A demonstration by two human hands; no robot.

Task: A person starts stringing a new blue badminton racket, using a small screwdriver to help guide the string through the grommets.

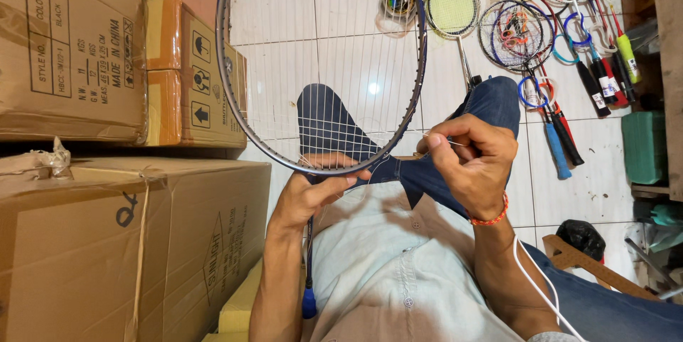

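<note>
While the left hand (313, 196) clenches the racket frame (235, 100) at its lower rim above the lap, the right hand (473, 160) pinches the thin string (445, 140) — best pulled straight and taut, I think, with the frame steady.

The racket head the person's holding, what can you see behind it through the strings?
Through the racket head show white floor tiles and a dark blue sock. The left hand grips the frame's lower edge, covering the part of it beneath the fingers.
</note>
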